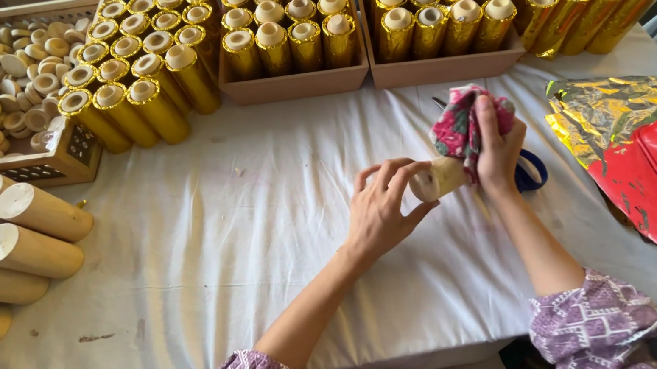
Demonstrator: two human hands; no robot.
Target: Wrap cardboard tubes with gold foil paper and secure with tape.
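A white-clothed table (210,252) carries gold tubes (443,23) along its far edge. Near its middle, the left hand (379,211) pinches a wooden cylinder (436,179); the right hand (498,143) grips a patterned cloth (457,125) against it.

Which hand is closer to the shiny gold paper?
Right. The right hand, wrapped around a patterned cloth, is beside the gold foil sheet; the left hand is farther away across the white table.
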